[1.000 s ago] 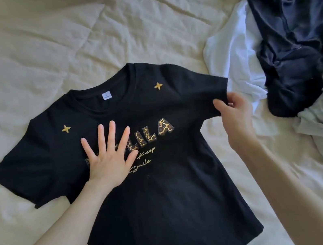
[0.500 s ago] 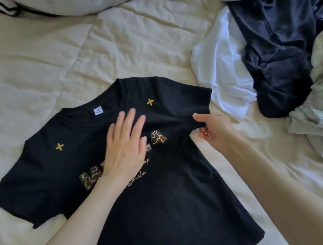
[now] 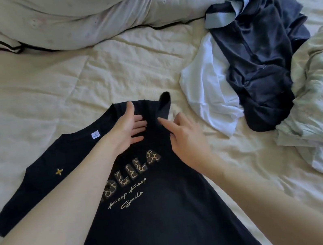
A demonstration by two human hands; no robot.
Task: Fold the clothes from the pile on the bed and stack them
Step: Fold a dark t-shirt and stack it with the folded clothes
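A black T-shirt [image 3: 155,219] lay flat on the bed [image 3: 45,94]. The left hand [image 3: 129,125] pressed open on its folded shoulder; the right hand [image 3: 181,134] touched there, fingers loose. The clothes pile [image 3: 259,46] lay to the right.

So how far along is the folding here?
Early. No folded stack is visible. In hand: the black tee, its right sleeve turned inward, left hand flat on it, right hand at the fold. Left: the other sleeve, the body fold, then the pile of dark, white and green clothes.
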